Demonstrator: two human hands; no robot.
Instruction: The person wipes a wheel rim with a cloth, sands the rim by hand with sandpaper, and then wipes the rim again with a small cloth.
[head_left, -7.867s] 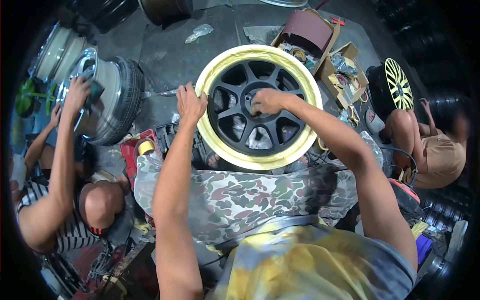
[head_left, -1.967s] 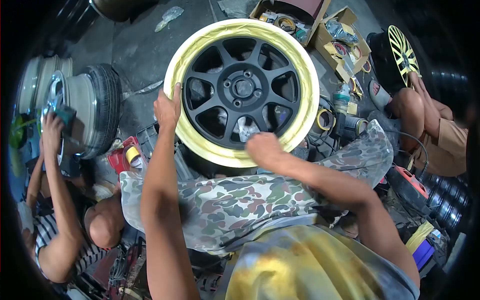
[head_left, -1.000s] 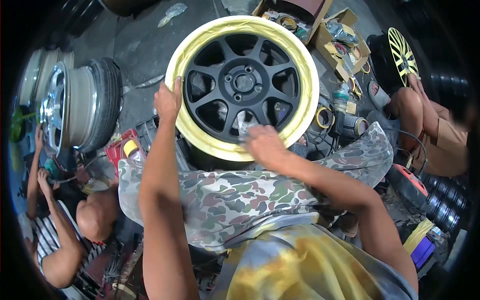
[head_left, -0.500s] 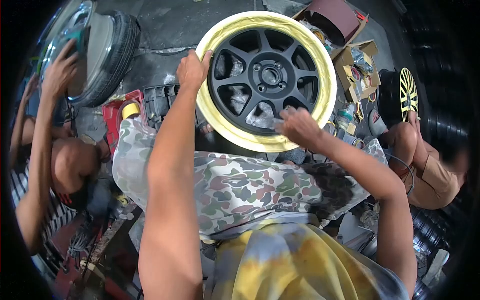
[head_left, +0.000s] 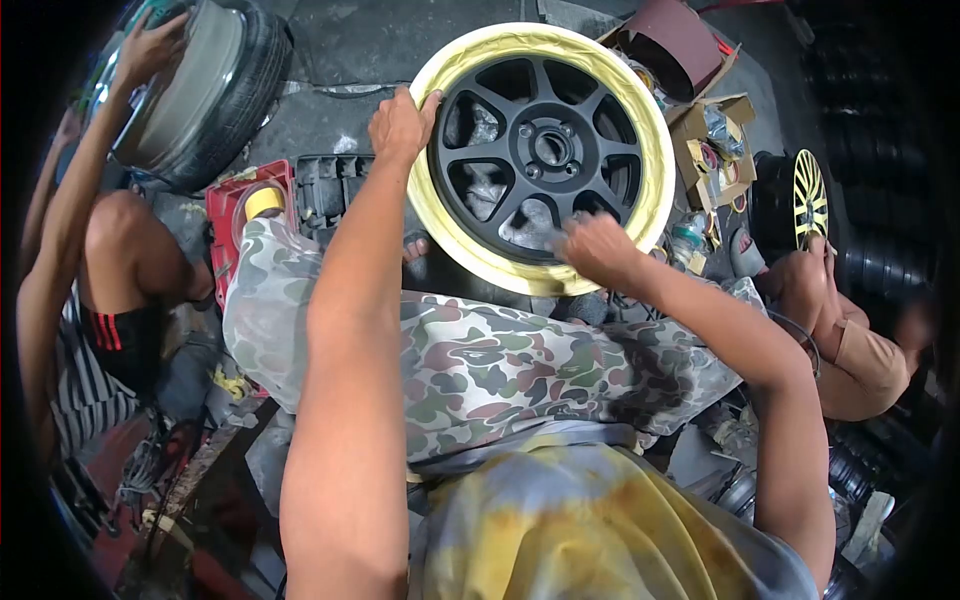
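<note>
A black multi-spoke wheel rim (head_left: 501, 165) is tilted up in front of me, its outer lip covered by a ring of wrinkled yellow masking tape (head_left: 653, 185). At the upper left of that ring, my left hand (head_left: 402, 125) grips the edge, thumb toward the front. My right hand (head_left: 603, 252) is closed, knuckles up, at the lower spokes near the taped lip. Something pale and blurred shows at its fingertips, and I cannot tell what it is. Between the spokes, crumpled clear plastic (head_left: 528, 222) shows behind the rim.
To the left, a person's hand (head_left: 150, 45) touches a tyre (head_left: 245, 95). A red tray (head_left: 222, 235) holds a tape roll. Cardboard boxes (head_left: 740, 112) with tape rolls stand at the right. Beyond them, another person (head_left: 865, 370) handles a yellow-spoked wheel (head_left: 810, 195).
The wheel rim and my left hand sit slightly further right in view. My right hand stays by the lower spokes, slightly shifted. The left person's hand has moved up and right along the wheel.
</note>
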